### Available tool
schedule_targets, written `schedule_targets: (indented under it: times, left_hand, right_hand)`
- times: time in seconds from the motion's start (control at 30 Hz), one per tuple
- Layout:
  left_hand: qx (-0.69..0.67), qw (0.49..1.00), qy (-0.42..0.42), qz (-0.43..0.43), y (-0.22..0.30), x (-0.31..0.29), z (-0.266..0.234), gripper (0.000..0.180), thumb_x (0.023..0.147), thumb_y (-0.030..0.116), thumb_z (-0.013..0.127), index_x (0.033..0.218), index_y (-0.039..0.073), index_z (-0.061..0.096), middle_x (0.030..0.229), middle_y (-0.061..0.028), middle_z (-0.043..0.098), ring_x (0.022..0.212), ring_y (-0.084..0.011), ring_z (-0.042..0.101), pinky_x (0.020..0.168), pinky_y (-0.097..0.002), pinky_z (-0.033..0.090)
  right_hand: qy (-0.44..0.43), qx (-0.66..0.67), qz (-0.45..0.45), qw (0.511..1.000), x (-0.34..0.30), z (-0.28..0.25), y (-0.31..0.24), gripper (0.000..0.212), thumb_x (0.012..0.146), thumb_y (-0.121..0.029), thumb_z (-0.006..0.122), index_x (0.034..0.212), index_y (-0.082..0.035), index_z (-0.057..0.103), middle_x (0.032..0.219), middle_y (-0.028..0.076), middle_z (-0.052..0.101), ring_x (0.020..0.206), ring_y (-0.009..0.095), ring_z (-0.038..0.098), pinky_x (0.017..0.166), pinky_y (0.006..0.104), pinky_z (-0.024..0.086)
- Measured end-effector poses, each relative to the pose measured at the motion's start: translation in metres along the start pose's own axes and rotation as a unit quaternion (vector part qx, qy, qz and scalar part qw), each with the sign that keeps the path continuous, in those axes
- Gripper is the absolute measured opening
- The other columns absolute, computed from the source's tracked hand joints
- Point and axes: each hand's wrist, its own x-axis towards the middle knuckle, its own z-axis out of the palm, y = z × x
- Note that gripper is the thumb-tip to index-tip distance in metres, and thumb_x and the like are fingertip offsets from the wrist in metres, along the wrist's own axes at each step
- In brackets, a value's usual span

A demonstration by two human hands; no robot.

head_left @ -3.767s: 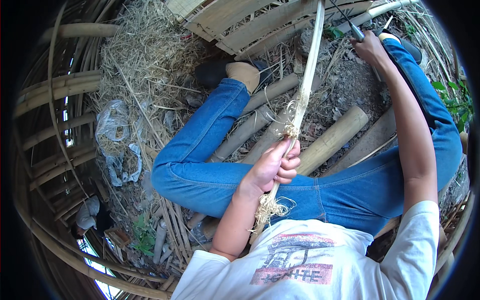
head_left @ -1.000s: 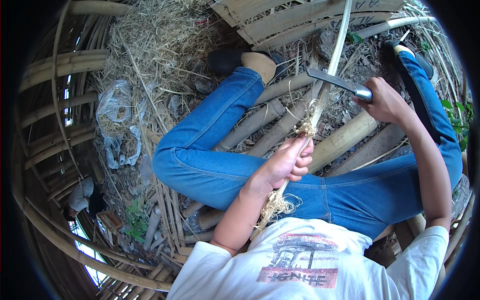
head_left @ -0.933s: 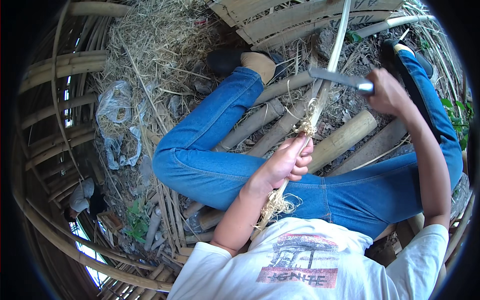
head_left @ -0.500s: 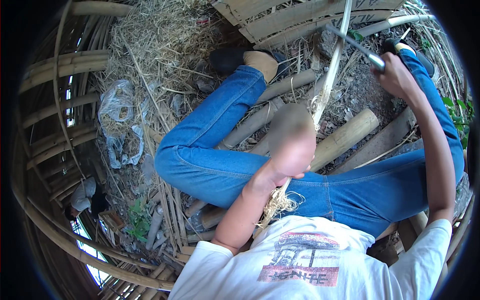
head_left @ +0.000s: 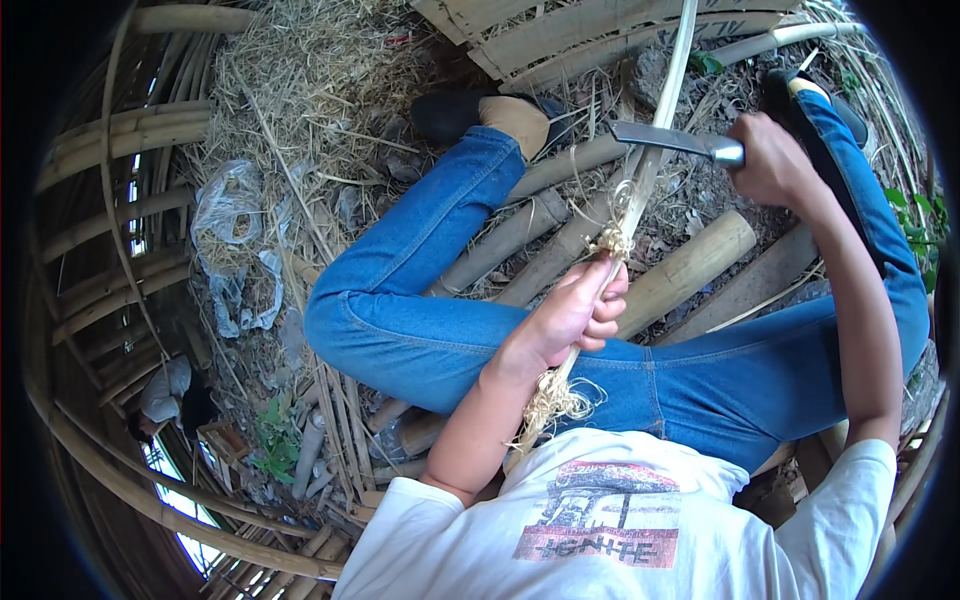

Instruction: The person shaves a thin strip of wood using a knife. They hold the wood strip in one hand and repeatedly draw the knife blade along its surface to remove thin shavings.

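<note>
A long pale bamboo strip (head_left: 680, 65) runs from my lap up to the top of the view, away from me. My left hand (head_left: 573, 318) is closed round its nearer part, in front of my belly. Thin curled shavings (head_left: 556, 402) hang in a tangle below that hand, and another small bunch clings just above it. My right hand (head_left: 772, 162) grips the handle of a knife (head_left: 665, 138). Its broad grey blade lies across the strip, tip to the left, a short way beyond the left hand; whether the edge bites in cannot be made out.
Thick bamboo poles (head_left: 690, 275) lie on the ground between my spread legs. Wooden slats (head_left: 560, 45) stand at the far side. Straw (head_left: 300, 90) and a crumpled plastic bag (head_left: 232, 205) are on the left. Another person (head_left: 168, 390) bends down at the far left.
My right hand has brought the knife nearer and turned it, so the blade now crosses the strip lower down. The left hand keeps its hold on the strip.
</note>
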Motion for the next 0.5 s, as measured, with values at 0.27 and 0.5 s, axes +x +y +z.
schedule_targets:
  times: [0.27, 0.5]
  left_hand:
    - [0.013, 1.000, 0.004, 0.011, 0.000, 0.001, -0.001, 0.037, 0.099, 0.041, 0.026, 0.074, 0.015, 0.033, 0.054, 0.0100, 0.023, 0.042, 0.0007, 0.014, 0.034, -0.0170, 0.010]
    - [0.000, 1.000, -0.006, 0.007, -0.003, -0.001, -0.002, 0.037, 0.099, 0.041, 0.025, 0.074, 0.015, 0.033, 0.054, 0.0100, 0.022, 0.042, 0.0005, 0.014, 0.034, -0.0171, 0.010]
  right_hand:
    - [-0.011, 0.019, 0.047, 0.999, -0.007, 0.003, -0.005, 0.016, 0.069, -0.009, 0.064, 0.079, 0.004, 0.062, 0.076, 0.025, 0.061, 0.074, 0.038, 0.061, 0.070, 0.0430, 0.048]
    - [-0.008, 0.050, 0.089, 0.995, 0.005, -0.005, 0.011, 0.023, 0.077, -0.016, 0.065, 0.079, 0.007, 0.059, 0.069, 0.024, 0.058, 0.065, 0.037, 0.058, 0.062, 0.0412, 0.044]
